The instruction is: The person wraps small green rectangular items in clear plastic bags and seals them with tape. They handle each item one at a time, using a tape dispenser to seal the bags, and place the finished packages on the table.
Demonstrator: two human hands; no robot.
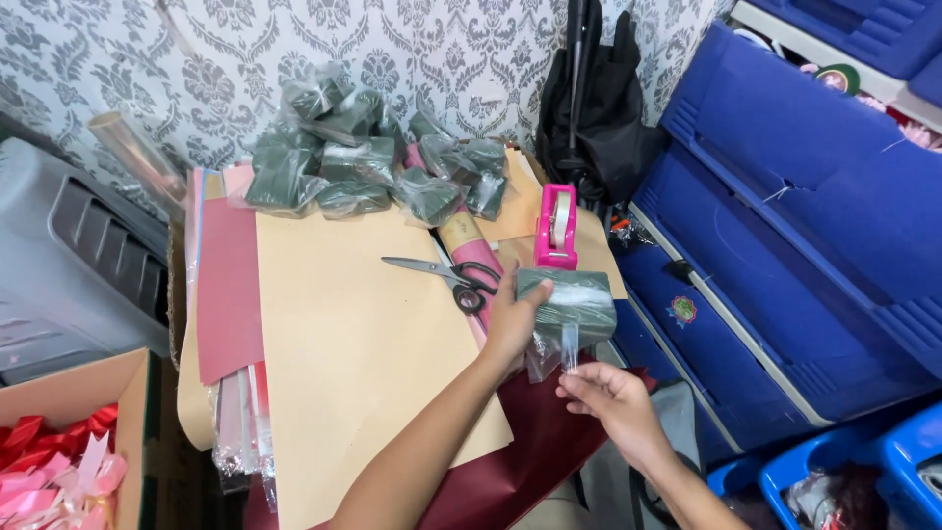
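- Fingers of the left hand (512, 319) gripped a dark green block in clear plastic (569, 306) at frame centre; the right hand (610, 397) pinched a strip of clear tape (570, 345) just below it.
- Black-handled scissors (444, 275) and a pink tape dispenser (556, 228) lay close by, nothing blocking the hands.
- Tan paper sheets (353, 344) covered the surface; more wrapped green blocks (363, 162) were piled at upper centre against patterned wallpaper, blue plastic crates (795, 226) at right.

Wall: grey-and-white damask wallpaper (442, 49) behind the worktop.
Right: stacked blue plastic drawers (785, 245).
Left: grey crate (69, 265), cardboard box (88, 393) below it.
Back corner: black bag (599, 108).
Light: even, indoor.
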